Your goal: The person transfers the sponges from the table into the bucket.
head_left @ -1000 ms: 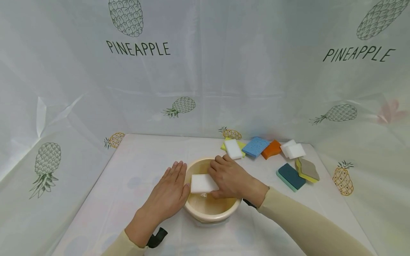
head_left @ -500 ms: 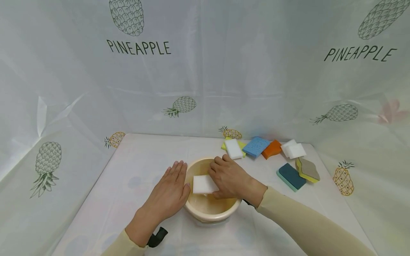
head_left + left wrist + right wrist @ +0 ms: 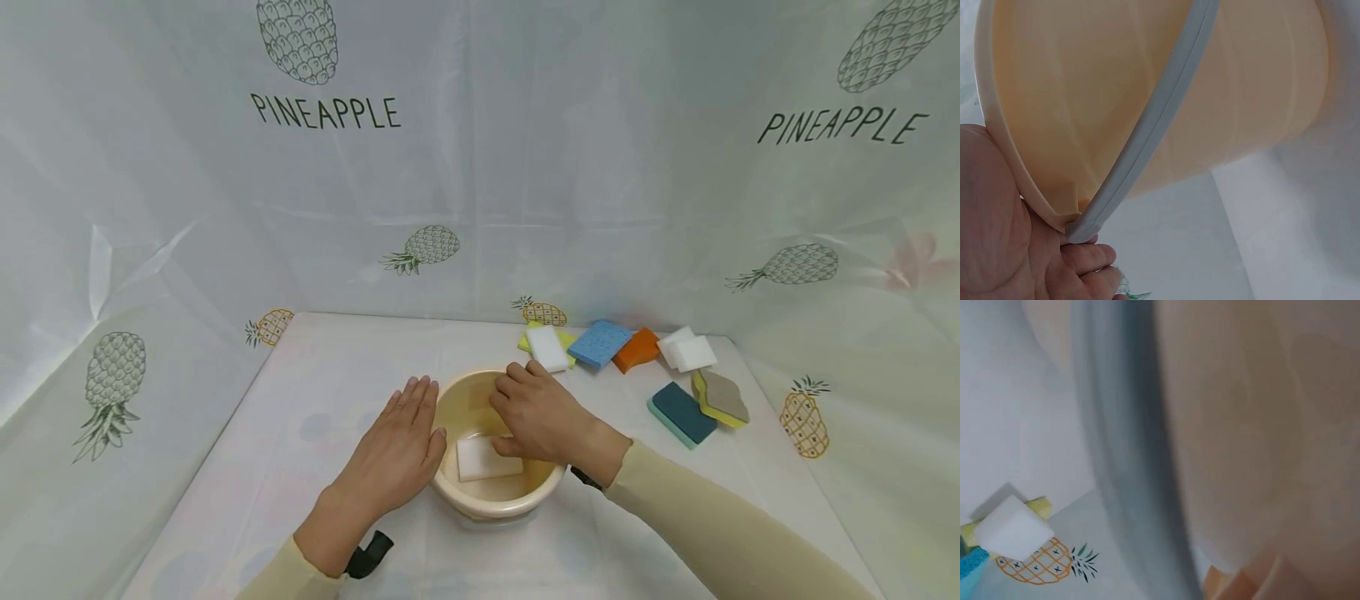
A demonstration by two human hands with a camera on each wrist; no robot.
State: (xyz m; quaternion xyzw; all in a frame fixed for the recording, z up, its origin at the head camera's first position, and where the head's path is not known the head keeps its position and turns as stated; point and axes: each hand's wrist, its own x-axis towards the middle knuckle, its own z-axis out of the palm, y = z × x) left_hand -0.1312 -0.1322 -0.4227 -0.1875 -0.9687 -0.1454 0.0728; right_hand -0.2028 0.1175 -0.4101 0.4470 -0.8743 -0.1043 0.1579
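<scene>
Well, straight-fingered, the left hand [image 3: 390, 454] touches the bucket [image 3: 495, 507]

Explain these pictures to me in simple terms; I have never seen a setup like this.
There is no machine here, just a person's bare left hand and right hand. The wide view comes from a camera worn on the head. The two close views come from the wrists, so the bucket fills much of each; the left one shows its grey handle.

The left hand lies with straight fingers against the rim. The right hand is across from it, its thumb seen over a white sponge inside; neither hand appears to hold that sponge.

Beyond, on the white table, lie more: a white one on a yellow one, a blue one, an orange one, two white pieces and two two-coloured sponges.
</scene>
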